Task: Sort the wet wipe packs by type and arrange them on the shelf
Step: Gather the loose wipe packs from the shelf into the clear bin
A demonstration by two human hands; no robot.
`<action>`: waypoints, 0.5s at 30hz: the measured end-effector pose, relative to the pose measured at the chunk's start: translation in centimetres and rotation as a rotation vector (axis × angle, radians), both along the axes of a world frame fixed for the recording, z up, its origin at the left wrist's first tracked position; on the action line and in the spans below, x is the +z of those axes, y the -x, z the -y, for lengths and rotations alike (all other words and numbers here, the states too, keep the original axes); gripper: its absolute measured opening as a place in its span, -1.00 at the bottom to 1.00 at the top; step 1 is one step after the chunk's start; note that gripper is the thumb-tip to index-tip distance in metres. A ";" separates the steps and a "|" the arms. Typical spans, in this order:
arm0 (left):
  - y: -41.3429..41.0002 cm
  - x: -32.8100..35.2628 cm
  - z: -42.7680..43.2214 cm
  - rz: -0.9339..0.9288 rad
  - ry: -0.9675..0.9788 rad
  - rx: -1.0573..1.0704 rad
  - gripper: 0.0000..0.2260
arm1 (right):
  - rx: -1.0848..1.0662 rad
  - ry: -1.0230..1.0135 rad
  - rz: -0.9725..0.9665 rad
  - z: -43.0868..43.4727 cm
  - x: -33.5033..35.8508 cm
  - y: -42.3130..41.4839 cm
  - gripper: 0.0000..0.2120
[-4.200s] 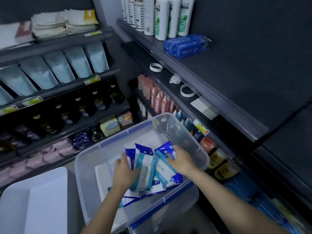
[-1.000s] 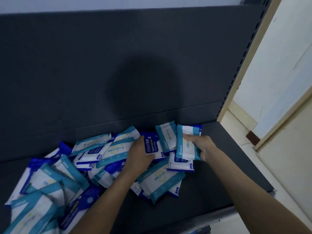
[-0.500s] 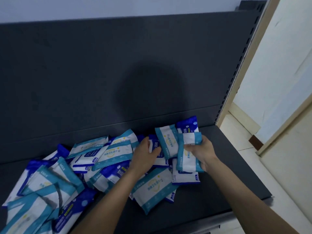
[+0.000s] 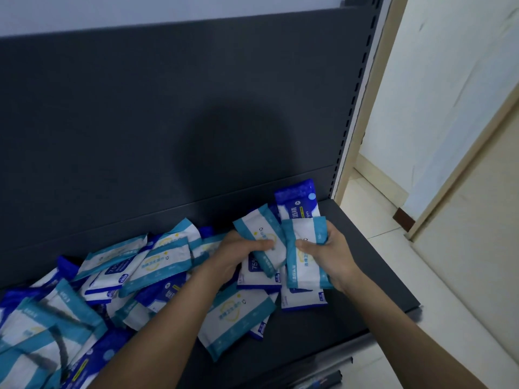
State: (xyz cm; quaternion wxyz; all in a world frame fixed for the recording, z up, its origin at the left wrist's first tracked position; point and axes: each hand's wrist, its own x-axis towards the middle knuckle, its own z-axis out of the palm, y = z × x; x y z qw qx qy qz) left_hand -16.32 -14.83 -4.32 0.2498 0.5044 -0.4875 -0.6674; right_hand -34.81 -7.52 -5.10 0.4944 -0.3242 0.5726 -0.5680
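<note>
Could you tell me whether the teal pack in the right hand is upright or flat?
Upright: the right hand grips the teal pack on end.

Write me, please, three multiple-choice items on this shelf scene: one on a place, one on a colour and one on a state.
1. Where does the dark blue pack at the right end stand?
A. on the floor
B. behind the right-hand pack, near the back panel
C. in a bin

2. What colour are the bands on the right-hand pack, held by the right hand?
A. red
B. yellow
C. teal

3. What is the left hand doing?
A. gripping a teal pack
B. hanging idle
C. out of view

Answers:
1 B: its blue top rises just behind that pack.
2 C: teal strips run along both long edges.
3 A: its fingers curl round the pack.
</note>
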 end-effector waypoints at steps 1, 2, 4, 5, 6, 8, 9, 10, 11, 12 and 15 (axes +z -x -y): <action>0.0 -0.1 -0.2 -0.016 0.003 0.018 -0.66 | -0.008 0.006 -0.004 0.0 0.0 0.0 -0.66; 0.1 -0.1 -0.3 -0.034 0.011 0.038 -0.67 | -0.015 0.010 -0.010 0.1 0.0 -0.1 -0.66; 0.0 0.0 -0.6 -0.077 0.029 0.080 -0.68 | -0.023 0.015 -0.018 0.2 0.1 -0.2 -0.66; 0.0 0.0 -0.8 -0.093 0.042 0.102 -0.67 | -0.022 0.020 -0.013 0.3 0.3 -0.3 -0.67; -0.1 0.1 -0.9 -0.106 0.062 0.117 -0.67 | -0.018 0.027 -0.002 0.4 0.5 -0.4 -0.68; -0.4 0.4 -1.2 -0.122 0.104 0.149 -0.69 | -0.009 0.048 0.035 0.5 0.9 -0.6 -0.69; -0.5 0.6 -1.3 -0.127 0.124 0.160 -0.69 | -0.006 0.058 0.049 0.6 1.1 -0.7 -0.69; -0.6 0.8 -1.4 -0.131 0.143 0.168 -0.69 | -0.002 0.069 0.052 0.7 1.3 -0.9 -0.69; -0.7 1.1 -1.5 -0.134 0.157 0.177 -0.68 | 0.000 0.082 0.046 0.8 1.5 -1.1 -0.69; -0.8 1.3 -1.6 -0.131 0.170 0.193 -0.67 | -0.002 0.097 0.034 1.0 1.7 -1.3 -0.69; -1.7 1.9 -1.7 -0.116 0.212 0.261 -0.62 | -0.035 0.134 0.017 1.6 2.7 -1.7 -0.68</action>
